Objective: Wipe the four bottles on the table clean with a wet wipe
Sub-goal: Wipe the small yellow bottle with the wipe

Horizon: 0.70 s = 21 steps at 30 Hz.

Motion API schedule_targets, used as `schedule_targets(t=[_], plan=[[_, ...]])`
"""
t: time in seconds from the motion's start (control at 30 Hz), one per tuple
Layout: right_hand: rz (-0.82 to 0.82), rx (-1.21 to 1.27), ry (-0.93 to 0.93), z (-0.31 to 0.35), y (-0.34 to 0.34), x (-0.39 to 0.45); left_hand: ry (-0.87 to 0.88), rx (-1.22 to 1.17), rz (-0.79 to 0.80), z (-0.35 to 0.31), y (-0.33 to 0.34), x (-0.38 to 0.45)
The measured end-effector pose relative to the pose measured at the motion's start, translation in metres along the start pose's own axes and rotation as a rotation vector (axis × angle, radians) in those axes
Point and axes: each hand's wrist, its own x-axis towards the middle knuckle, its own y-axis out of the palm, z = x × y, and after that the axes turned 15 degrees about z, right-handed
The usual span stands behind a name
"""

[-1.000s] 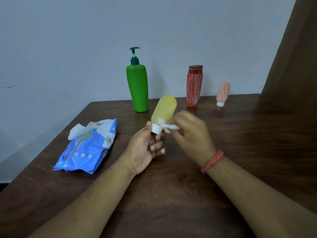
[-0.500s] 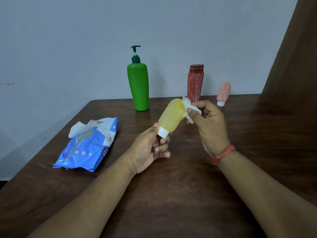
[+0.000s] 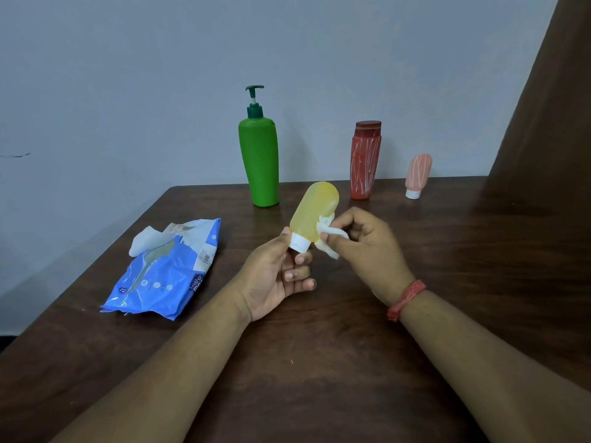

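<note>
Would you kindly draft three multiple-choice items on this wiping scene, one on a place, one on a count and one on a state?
1. Where does the blue wipes pack lie?
A. beside the pink bottle
B. on the table's left part
C. behind the green bottle

2. How many bottles stand on the table, unheld?
A. one
B. two
C. three

3. How is the yellow bottle held?
A. cap down, tilted
B. cap up, upright
C. flat on the table

Answers:
1 B: the wipes pack lies on the left part of the table.
2 C: the green bottle, red bottle and pink bottle stand free.
3 A: the left hand grips the white cap of the yellow bottle from below, while the right hand presses the wet wipe to it.
</note>
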Motion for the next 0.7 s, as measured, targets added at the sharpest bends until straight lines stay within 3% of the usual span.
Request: schedule_targets(t=[0.1,0.23,0.47,0.7], plan=[[-0.157,0.214,0.025,0.002,-0.003,0.002,-0.054,-0.001,0.031,-0.001,0.000,0.000],[-0.155,0.409,0.105,-0.001,0.001,0.002,-0.076,0.025,0.005,-0.001,0.001,0.000],[-0.107,0.386,0.131,0.000,0.010,0.001,0.062,0.095,-0.222,0.002,0.008,0.004],[-0.134,0.387,0.117,-0.002,0.009,0.001,0.045,0.490,-0.291,0.010,0.020,0.004]])
